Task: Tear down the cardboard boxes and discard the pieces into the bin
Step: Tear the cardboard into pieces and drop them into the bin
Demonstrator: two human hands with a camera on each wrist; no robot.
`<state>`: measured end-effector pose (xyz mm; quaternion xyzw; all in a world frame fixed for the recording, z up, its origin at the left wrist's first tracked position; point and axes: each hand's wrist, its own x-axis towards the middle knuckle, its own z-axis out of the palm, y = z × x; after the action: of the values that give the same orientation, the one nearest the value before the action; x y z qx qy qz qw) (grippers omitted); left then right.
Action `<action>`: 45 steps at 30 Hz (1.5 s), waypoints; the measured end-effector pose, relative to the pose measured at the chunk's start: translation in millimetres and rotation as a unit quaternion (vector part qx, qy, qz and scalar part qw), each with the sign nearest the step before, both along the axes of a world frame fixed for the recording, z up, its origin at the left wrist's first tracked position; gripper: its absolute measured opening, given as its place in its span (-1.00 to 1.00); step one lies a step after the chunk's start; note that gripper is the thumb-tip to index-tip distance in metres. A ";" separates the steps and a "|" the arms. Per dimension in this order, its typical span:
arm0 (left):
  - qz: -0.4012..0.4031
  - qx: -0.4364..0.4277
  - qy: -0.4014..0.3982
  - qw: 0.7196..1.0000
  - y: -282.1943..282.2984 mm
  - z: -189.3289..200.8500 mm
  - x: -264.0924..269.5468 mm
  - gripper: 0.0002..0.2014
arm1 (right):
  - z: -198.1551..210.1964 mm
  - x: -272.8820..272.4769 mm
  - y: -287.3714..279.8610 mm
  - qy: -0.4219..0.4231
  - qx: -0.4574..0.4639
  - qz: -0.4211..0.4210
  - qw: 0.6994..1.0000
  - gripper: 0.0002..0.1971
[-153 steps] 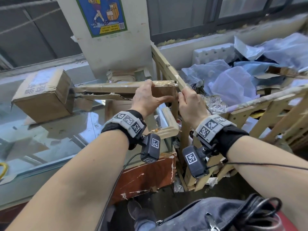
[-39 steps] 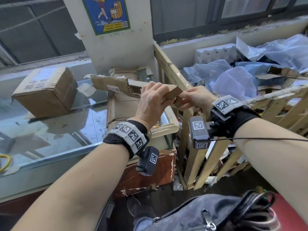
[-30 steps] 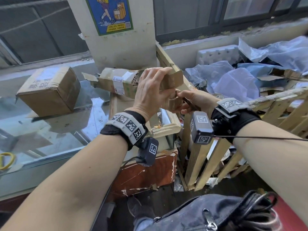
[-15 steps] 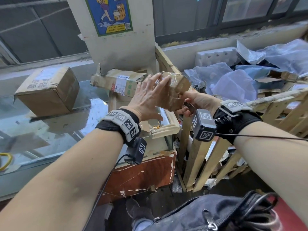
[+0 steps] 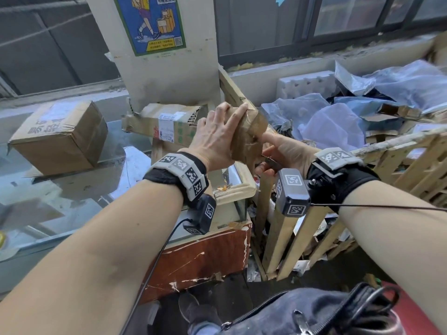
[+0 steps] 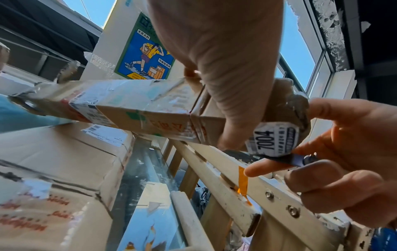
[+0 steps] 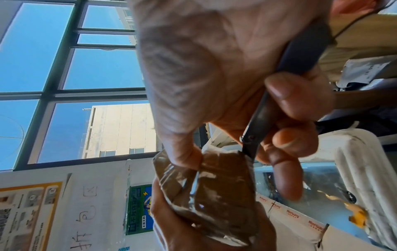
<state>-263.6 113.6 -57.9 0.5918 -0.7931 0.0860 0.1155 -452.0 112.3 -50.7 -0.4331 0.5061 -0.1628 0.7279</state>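
Head view: my left hand [image 5: 212, 139] lies flat against the near face of a taped, flattened cardboard box [image 5: 244, 131], fingers [image 5: 235, 117] straight and spread, pressing rather than gripping. My right hand [image 5: 285, 151] is on the far side of that end, index finger extended along the cardboard, remaining fingers clenched around a small dark knife [image 5: 271, 162].

Left wrist view shows the same cardboard box [image 6: 137, 110] with its long axis running roughly 9 to 3 o'clock; the crumpled, taped end with a white "7004" label [image 6: 272, 139] is at the 3 o'clock end, between my two hands. That end is held in the air above the top rail of the wooden-slat bin [image 5: 399, 143].

Bin contents, at 2 o'clock from my hands: blue-white plastic sheeting [image 5: 333, 126], torn cardboard scraps [image 5: 396, 112] and a white foam block [image 5: 304, 85].

On the glass table [image 5: 72, 189] at 9 o'clock stands a closed brown carton [image 5: 58, 139], well apart from the held piece. A blue poster [image 5: 154, 22] hangs on the pillar at 12 o'clock.
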 end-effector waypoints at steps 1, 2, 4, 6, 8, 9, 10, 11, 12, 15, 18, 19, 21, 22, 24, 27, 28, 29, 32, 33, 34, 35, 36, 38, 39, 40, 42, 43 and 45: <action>0.012 -0.007 0.002 1.000 -1.8 2.1 -1.8 0.17 | 0.2 -1.6 -1.2 -0.003 0.001 -0.010 1.000 -0.47; 0.023 -0.015 0.003 1.000 -3.5 4.2 -3.4 0.17 | -0.6 -3.1 -3.5 -0.003 0.000 -0.019 1.000 -0.42; 0.046 -0.031 0.007 0.998 -7.1 7.6 -5.8 0.15 | 0.1 -5.0 -4.3 0.009 -0.004 -0.024 1.000 -0.33; 0.070 -0.034 0.012 0.997 -10.7 9.6 -7.5 0.14 | 1.5 -6.3 -4.6 0.021 -0.017 -0.020 0.999 -0.26; 0.092 -0.021 0.011 0.995 -13.2 10.7 -9.1 0.15 | 2.9 -5.8 -5.2 0.047 -0.046 -0.019 0.998 -0.32; 0.099 -0.012 0.007 0.995 -13.7 10.9 -10.0 0.15 | 3.4 -4.5 -5.4 0.075 -0.075 -0.021 0.994 -0.42; 0.103 -0.002 0.002 0.995 -14.1 10.5 -11.6 0.15 | 3.0 -3.0 -6.4 0.111 -0.114 -0.025 0.987 -0.56; 0.106 0.010 -0.005 0.994 -14.5 9.3 -13.3 0.15 | 2.6 -0.6 -6.9 0.162 -0.166 -0.032 0.972 -0.64; 0.107 0.020 -0.011 0.994 -14.9 8.2 -15.4 0.15 | 1.3 1.1 -8.0 0.220 -0.224 -0.041 0.949 -0.69; 0.112 0.031 -0.019 0.993 -16.5 5.9 -22.5 0.13 | -3.2 2.6 -8.1 0.367 -0.379 -0.044 0.848 -0.71; 0.117 0.046 -0.023 0.992 -19.3 5.9 -29.4 0.10 | -2.0 -1.3 -2.2 0.392 -0.474 -0.075 0.785 -0.71; 0.117 0.055 -0.023 0.991 -20.0 6.1 -31.4 0.08 | -0.1 -1.8 0.4 0.380 -0.498 -0.092 0.774 -0.72; 0.119 0.071 -0.025 0.990 -21.8 6.2 -36.1 0.06 | 2.8 -1.0 4.9 0.348 -0.542 -0.111 0.757 -0.72; 0.121 0.079 -0.027 0.989 -22.4 6.4 -38.0 0.06 | 2.8 0.3 6.9 0.335 -0.558 -0.108 0.751 -0.73; 0.124 0.090 -0.032 0.988 -24.5 6.9 -43.2 0.06 | -1.3 1.2 9.2 0.330 -0.574 -0.097 0.743 -0.74; 0.137 0.101 -0.041 0.985 -28.4 8.9 -49.0 0.06 | -9.6 -1.3 12.7 0.349 -0.574 -0.087 0.735 -0.74; 0.140 0.105 -0.043 0.984 -29.8 9.8 -50.4 0.05 | -11.5 -2.1 14.1 0.356 -0.577 -0.082 0.730 -0.74; 0.142 0.107 -0.045 0.983 -31.0 10.9 -52.1 0.04 | -12.8 -2.8 15.1 0.363 -0.581 -0.074 0.725 -0.74; 0.149 0.114 -0.046 0.981 -32.9 14.3 -57.0 0.01 | -15.3 -4.4 15.8 0.398 -0.580 -0.048 0.709 -0.74; 0.150 0.115 -0.046 0.981 -33.3 15.6 -59.1 0.01 | -15.4 -5.5 15.3 0.407 -0.576 -0.043 0.707 -0.74; 0.152 0.117 -0.047 0.980 -33.3 16.9 -60.7 0.01 | -15.2 -6.7 15.1 0.413 -0.573 -0.040 0.706 -0.73; 0.155 0.119 -0.046 0.980 -33.0 18.2 -62.0 0.01 | -15.1 -7.6 14.9 0.417 -0.572 -0.038 0.705 -0.72; 0.157 0.123 -0.043 0.979 -33.1 19.3 -62.8 0.01 | -14.4 -8.0 15.0 0.421 -0.573 -0.037 0.702 -0.72; 0.160 0.132 -0.034 0.978 -32.8 20.8 -62.7 -0.02 | -13.3 -6.8 15.5 0.429 -0.574 -0.034 0.697 -0.72; 0.161 0.137 -0.027 0.977 -32.3 20.8 -62.1 -0.04 | -13.0 -5.6 15.6 0.432 -0.573 -0.034 0.695 -0.72; 0.161 0.141 -0.018 0.977 -31.8 20.8 -61.2 -0.06 | -12.6 -4.3 15.4 0.436 -0.571 -0.035 0.695 -0.72; 0.158 0.148 0.004 0.976 -30.2 19.7 -58.4 -0.11 | -11.0 -1.5 14.8 0.444 -0.565 -0.037 0.694 -0.72; 0.155 0.153 0.013 0.976 -28.9 18.7 -56.9 -0.12 | -9.9 0.2 14.5 0.447 -0.562 -0.038 0.694 -0.72; 0.150 0.163 0.021 0.975 -26.3 16.5 -53.7 -0.10 | -8.2 3.3 14.0 0.451 -0.557 -0.038 0.696 -0.71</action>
<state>-317.4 87.3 -41.4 0.7165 -0.6961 -0.0404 0.0202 -448.6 126.4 -58.9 -0.7611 0.6066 -0.2276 0.0309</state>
